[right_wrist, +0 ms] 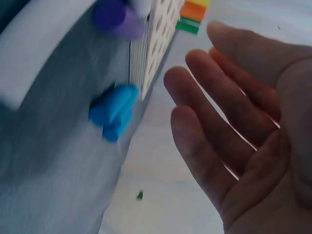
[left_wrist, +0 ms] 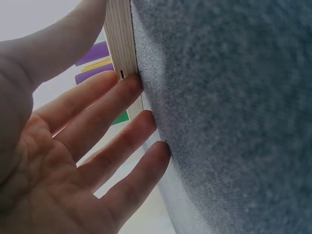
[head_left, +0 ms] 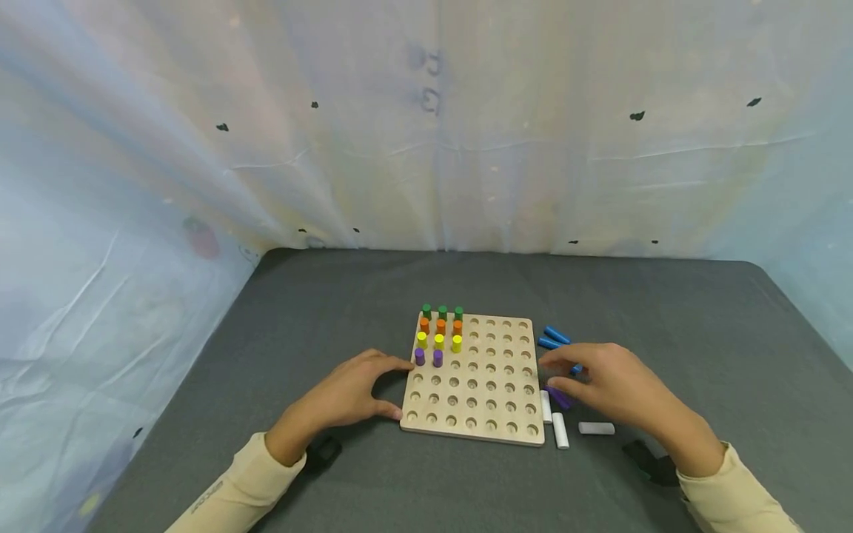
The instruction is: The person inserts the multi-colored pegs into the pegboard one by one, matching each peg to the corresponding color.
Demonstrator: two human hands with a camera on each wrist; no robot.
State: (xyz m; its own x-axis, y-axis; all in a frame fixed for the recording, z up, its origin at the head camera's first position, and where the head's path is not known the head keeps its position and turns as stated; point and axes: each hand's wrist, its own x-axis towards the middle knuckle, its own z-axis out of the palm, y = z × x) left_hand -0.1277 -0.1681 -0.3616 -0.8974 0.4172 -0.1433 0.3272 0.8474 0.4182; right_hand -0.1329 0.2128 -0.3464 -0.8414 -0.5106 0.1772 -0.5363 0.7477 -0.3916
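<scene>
A wooden pegboard (head_left: 489, 385) lies on the dark table. Green (head_left: 443, 313), orange (head_left: 441, 326) and yellow (head_left: 439, 342) pegs stand in its top left holes, three of each, with two purple pegs (head_left: 437, 358) in the row below. My left hand (head_left: 353, 389) touches the board's left side, thumb and fingers spread along its edge (left_wrist: 122, 44). My right hand (head_left: 609, 377) hovers off the board's right side with nothing between its loosely bent fingers (right_wrist: 187, 131). Beneath it lies loose purple (head_left: 558, 397), partly covered by the hand in the head view.
Several blue pegs (head_left: 557, 334) lie by the board's upper right side. White pegs (head_left: 560, 431) lie near its lower right corner, one (head_left: 596, 428) farther right. Pale sheeting (head_left: 493, 148) hangs behind the table and at both sides.
</scene>
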